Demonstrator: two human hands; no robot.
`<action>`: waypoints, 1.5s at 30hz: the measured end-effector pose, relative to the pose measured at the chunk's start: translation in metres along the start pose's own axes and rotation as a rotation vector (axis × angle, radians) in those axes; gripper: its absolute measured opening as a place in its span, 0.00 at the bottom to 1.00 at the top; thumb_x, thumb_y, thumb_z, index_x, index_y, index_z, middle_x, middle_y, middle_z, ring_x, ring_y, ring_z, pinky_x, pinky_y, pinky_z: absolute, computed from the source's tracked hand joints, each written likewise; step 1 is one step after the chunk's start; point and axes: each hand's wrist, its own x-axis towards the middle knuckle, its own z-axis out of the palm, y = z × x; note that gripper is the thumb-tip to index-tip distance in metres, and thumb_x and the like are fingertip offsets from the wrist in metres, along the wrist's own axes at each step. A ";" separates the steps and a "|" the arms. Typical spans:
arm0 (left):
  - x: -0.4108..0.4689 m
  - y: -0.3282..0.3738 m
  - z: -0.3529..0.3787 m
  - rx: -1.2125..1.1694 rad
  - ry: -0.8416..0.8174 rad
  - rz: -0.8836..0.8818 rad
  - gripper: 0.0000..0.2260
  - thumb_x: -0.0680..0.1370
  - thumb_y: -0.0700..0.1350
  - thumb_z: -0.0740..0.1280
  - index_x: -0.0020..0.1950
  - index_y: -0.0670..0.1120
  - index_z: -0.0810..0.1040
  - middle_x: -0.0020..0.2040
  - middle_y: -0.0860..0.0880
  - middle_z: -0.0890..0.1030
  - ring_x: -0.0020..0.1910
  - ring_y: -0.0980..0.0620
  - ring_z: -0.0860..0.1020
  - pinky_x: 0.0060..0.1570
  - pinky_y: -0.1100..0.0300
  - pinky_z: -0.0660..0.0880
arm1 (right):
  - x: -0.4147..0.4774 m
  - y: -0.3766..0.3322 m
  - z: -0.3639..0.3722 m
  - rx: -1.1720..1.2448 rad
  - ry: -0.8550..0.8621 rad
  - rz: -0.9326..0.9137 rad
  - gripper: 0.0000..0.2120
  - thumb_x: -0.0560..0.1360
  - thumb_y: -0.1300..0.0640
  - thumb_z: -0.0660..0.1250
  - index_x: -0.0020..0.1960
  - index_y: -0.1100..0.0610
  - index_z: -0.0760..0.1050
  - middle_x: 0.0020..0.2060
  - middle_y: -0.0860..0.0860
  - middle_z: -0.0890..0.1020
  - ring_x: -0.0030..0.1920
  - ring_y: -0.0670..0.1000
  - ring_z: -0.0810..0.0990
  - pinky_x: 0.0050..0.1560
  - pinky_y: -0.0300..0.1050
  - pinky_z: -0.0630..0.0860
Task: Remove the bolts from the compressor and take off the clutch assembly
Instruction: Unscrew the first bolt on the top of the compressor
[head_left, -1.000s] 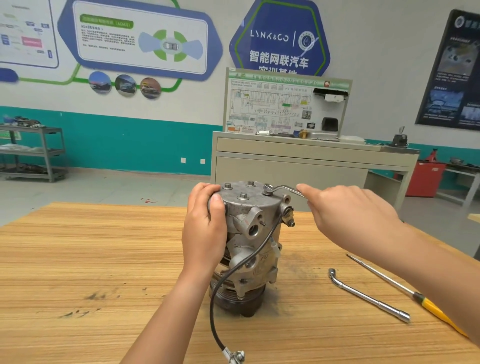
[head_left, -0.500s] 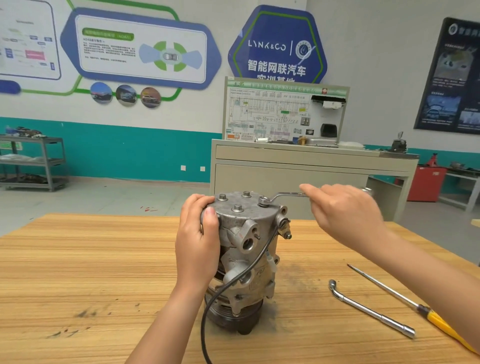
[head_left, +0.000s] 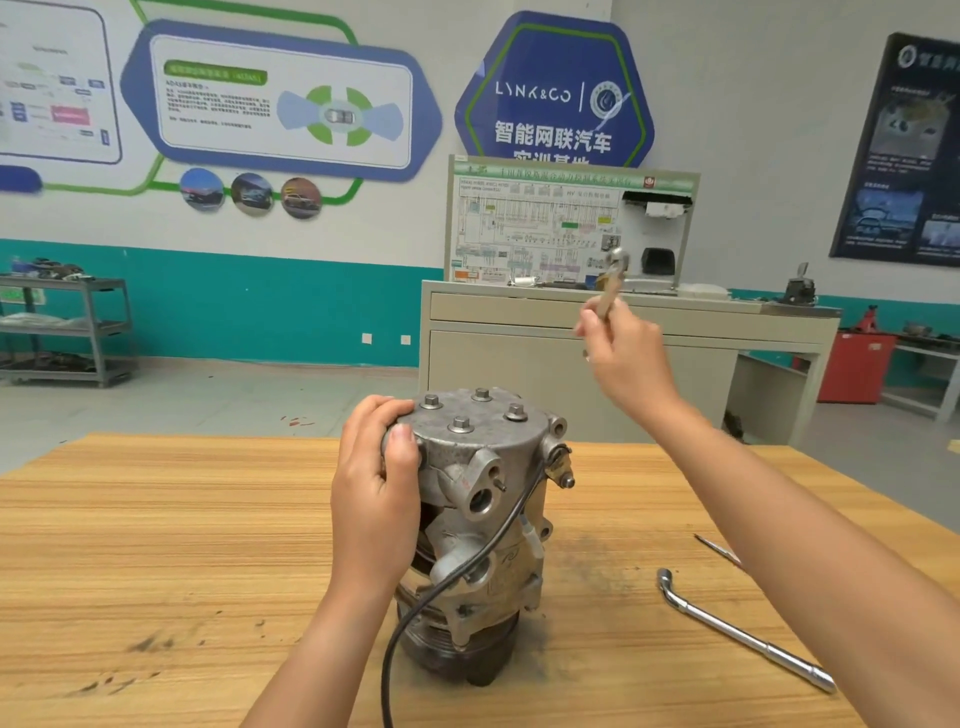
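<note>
Compressor (head_left: 483, 519) stands on end on the wooden tabletop (head_left: 156, 545), roughly midway between its left and right edges and set back from the far edge. The body is dull grey cast metal, scuffed and grimy, with round ports and mounting ears on the near side. The dark grooved clutch pulley (head_left: 457, 644) is at the bottom, against the wood. The flat top plate faces up and carries four hex bolts (head_left: 460, 424), all seated with washers. A black cable (head_left: 452, 577) runs from a connector on the upper right of the housing, down across the front and off the bottom of the view. The left hand (head_left: 376, 483) grips the upper left of the housing, thumb on the near face and fingers curled over the rim of the top plate. The right hand (head_left: 623, 358) is raised in the air above and right of the compressor, clear of it, fingers closed round the shank of a small metal wrench (head_left: 610, 283) whose head points up; the head is blurred. An L-shaped socket wrench (head_left: 737, 629) lies flat toward the right edge of the tabletop. Just beyond it lies a thin screwdriver shaft (head_left: 717, 548), partly hidden by the right forearm. Dark smudges mark the wood around the compressor base.
</note>
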 end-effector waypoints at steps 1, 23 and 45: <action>0.000 0.000 0.000 -0.004 0.003 -0.003 0.21 0.72 0.59 0.49 0.53 0.51 0.73 0.54 0.64 0.70 0.54 0.79 0.65 0.47 0.83 0.59 | -0.009 0.001 -0.013 0.114 0.043 0.070 0.08 0.81 0.59 0.54 0.54 0.58 0.71 0.33 0.52 0.77 0.36 0.55 0.79 0.37 0.49 0.72; -0.003 0.003 0.004 -0.046 0.030 -0.049 0.17 0.74 0.54 0.51 0.53 0.50 0.73 0.54 0.65 0.69 0.53 0.78 0.66 0.46 0.83 0.59 | -0.074 -0.114 -0.062 -0.967 -0.691 -0.051 0.31 0.74 0.69 0.54 0.74 0.59 0.49 0.36 0.51 0.71 0.33 0.52 0.70 0.24 0.43 0.55; -0.001 0.002 0.003 -0.062 -0.001 -0.057 0.21 0.70 0.61 0.49 0.54 0.53 0.72 0.56 0.66 0.68 0.54 0.79 0.65 0.46 0.84 0.59 | 0.006 -0.013 0.009 -0.706 -0.542 -0.351 0.11 0.81 0.52 0.51 0.56 0.54 0.70 0.54 0.49 0.76 0.53 0.51 0.74 0.53 0.45 0.63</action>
